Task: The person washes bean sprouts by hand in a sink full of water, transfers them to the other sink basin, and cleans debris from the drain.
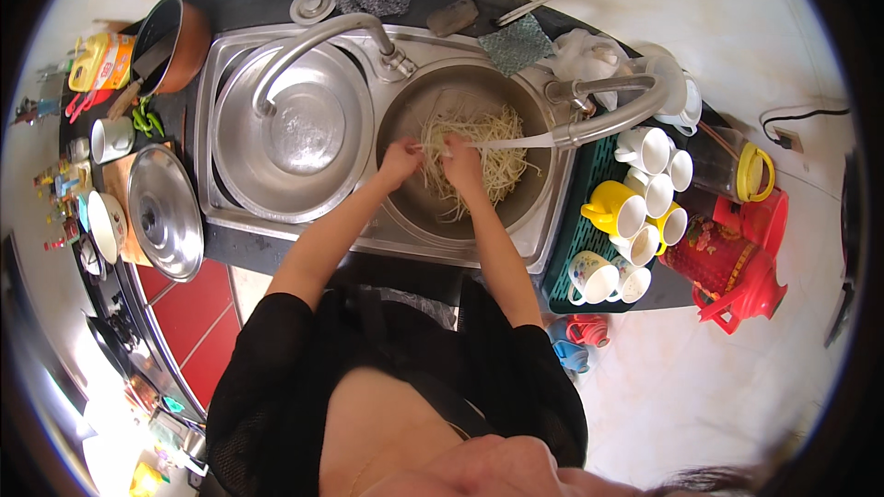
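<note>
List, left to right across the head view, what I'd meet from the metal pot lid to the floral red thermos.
Metal pot lid → stainless-steel basin → left hand → bean sprouts → mug cluster → floral red thermos.

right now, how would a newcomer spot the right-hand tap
Find the double steel sink. At its right end stands a curved metal tap. Unlike the left tap, it streams water toward the right hand and the pale sprouts.

A double-bowl stainless-steel sink, round silver pot lid and green plastic rack of white and yellow mugs mark a kitchen.
</note>
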A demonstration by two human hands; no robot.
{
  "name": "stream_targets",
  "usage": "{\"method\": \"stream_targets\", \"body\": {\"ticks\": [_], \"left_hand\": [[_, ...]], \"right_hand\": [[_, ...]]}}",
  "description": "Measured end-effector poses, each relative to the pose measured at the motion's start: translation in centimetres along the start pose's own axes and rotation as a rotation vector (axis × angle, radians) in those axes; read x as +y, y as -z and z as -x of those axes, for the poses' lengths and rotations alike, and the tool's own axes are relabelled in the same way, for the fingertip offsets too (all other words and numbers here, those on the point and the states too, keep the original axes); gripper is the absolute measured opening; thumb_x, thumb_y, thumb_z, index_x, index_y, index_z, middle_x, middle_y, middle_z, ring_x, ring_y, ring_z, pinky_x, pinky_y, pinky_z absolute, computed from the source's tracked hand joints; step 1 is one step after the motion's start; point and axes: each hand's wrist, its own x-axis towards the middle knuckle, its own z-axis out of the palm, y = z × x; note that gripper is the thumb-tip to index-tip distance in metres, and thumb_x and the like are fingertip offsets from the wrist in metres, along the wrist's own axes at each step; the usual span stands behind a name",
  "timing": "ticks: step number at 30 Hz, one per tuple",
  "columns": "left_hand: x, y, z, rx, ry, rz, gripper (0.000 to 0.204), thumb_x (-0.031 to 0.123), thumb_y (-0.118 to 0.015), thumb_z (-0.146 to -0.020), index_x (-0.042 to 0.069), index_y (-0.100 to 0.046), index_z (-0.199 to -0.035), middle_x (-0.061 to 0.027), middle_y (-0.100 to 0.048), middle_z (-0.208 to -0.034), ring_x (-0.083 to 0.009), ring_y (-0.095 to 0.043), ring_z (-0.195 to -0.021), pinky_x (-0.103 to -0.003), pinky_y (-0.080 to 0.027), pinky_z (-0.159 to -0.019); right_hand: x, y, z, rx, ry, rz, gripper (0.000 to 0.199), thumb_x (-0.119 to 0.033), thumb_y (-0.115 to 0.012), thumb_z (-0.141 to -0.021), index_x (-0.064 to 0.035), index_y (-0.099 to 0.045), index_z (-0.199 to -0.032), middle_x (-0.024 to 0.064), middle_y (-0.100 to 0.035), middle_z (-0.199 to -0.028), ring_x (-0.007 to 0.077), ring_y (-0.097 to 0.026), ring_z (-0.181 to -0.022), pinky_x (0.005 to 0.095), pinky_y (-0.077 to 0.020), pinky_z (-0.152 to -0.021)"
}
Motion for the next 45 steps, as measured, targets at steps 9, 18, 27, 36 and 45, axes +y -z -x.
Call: {"method": "stream_targets", "body": {"ticks": [9, 18, 27, 36, 45], "left_hand": [[4.0, -4.1, 2.8, 0.012, 0.095, 0.203, 0.045, 0.026, -0.052, -0.078, 0.010, -0.035, -0.116, -0.0139, -0.037, -0.118, -0.0221, -0.031, -0.115, -0.040, -0.029, -0.090], [3.5, -2.7, -0.1, -0.128, 0.135, 0.560, 0.025, 0.008, -0.054, -0.078, 0.004, -0.047, -0.102, -0.0057, -0.054, -0.088, -0.0143, -0.056, -0.079, -0.025, -0.047, -0.067], [5.8, -3.3, 2.5, -0.262, 0.269, 0.473, 0.040, 0.003, -0.060, -0.072, -0.003, -0.042, -0.108, -0.0111, -0.055, -0.091, -0.0166, -0.057, -0.071, -0.024, -0.049, -0.062], [4.9, -2.5, 1.3, -0.095, 0.140, 0.347, 0.028, 0.008, -0.054, -0.078, 0.005, -0.046, -0.105, -0.0045, -0.053, -0.090, -0.0143, -0.054, -0.074, -0.027, -0.048, -0.070], [3.6, -1.7, 1.7, -0.146, 0.129, 0.204, 0.018, 0.005, -0.052, -0.076, 0.003, -0.053, -0.094, -0.0022, -0.053, -0.079, -0.0118, -0.051, -0.064, -0.023, -0.045, -0.057]], "right_hand": [[1.4, -1.6, -2.4, 0.067, -0.608, -1.254, 0.016, -0.008, -0.051, -0.076, -0.0091, -0.046, -0.092, 0.0048, -0.050, -0.081, 0.0163, -0.052, -0.074, 0.0268, -0.0424, -0.059], [0.2, 2.1, 0.5, -0.027, -0.470, -1.362, 0.020, -0.007, -0.047, -0.082, -0.0061, -0.045, -0.102, 0.0040, -0.052, -0.090, 0.0119, -0.052, -0.072, 0.0249, -0.0436, -0.057], [-0.6, 2.3, 1.7, -0.056, -0.353, -1.170, 0.036, 0.001, -0.048, -0.079, -0.0052, -0.037, -0.112, 0.0079, -0.055, -0.092, 0.0140, -0.054, -0.075, 0.0231, -0.0448, -0.060], [0.8, 1.9, 1.4, 0.007, -0.223, -0.880, 0.037, 0.006, -0.047, -0.074, -0.0015, -0.039, -0.109, 0.0103, -0.053, -0.094, 0.0141, -0.053, -0.072, 0.0240, -0.0445, -0.061], [-0.5, 2.5, 1.6, 0.091, -0.325, -0.895, 0.040, 0.005, -0.054, -0.069, -0.0029, -0.041, -0.106, 0.0121, -0.047, -0.104, 0.0194, -0.052, -0.090, 0.0267, -0.0434, -0.073]]}}
